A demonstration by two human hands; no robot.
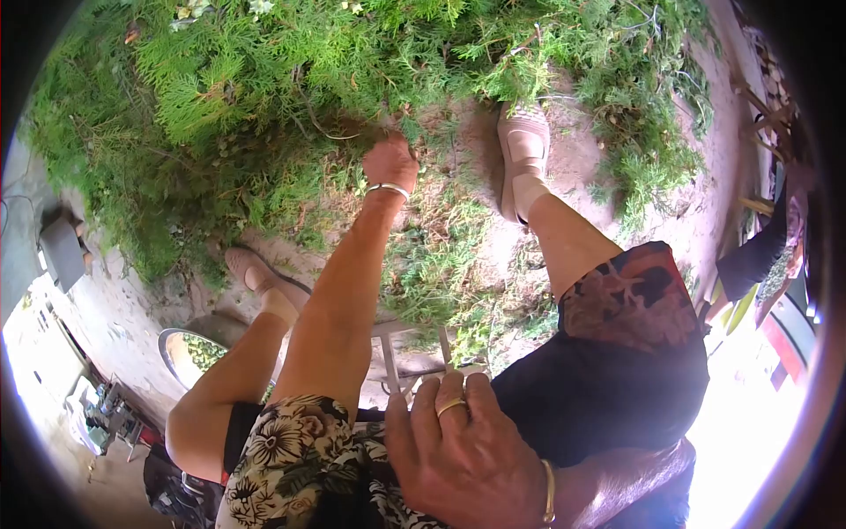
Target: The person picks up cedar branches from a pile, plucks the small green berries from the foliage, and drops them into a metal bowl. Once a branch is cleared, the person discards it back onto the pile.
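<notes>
My left hand point(390, 166), wearing a silver bangle, reaches down to the near edge of a heap of green, scale-leaved conifer branches point(291, 62). Its fingers look curled closed. Foliage and the back of the hand hide what is in them. Close to my lap is my right hand point(467, 454), with a ring and a gold-coloured bangle. Back upward, its fingers stretch forward slightly bent, and its palm is hidden. Just past those fingertips shows the edge of a pale object point(469, 371). Loose sprigs point(432, 264) cover the ground between my feet.
Beside my left leg stands a round metal-rimmed basin point(167, 357) with small green pieces inside. A pale frame point(388, 360) is partly hidden under my right hand. My shoes point(524, 145) flank the scattered sprigs. A grey box-like object point(63, 254) is at far left.
</notes>
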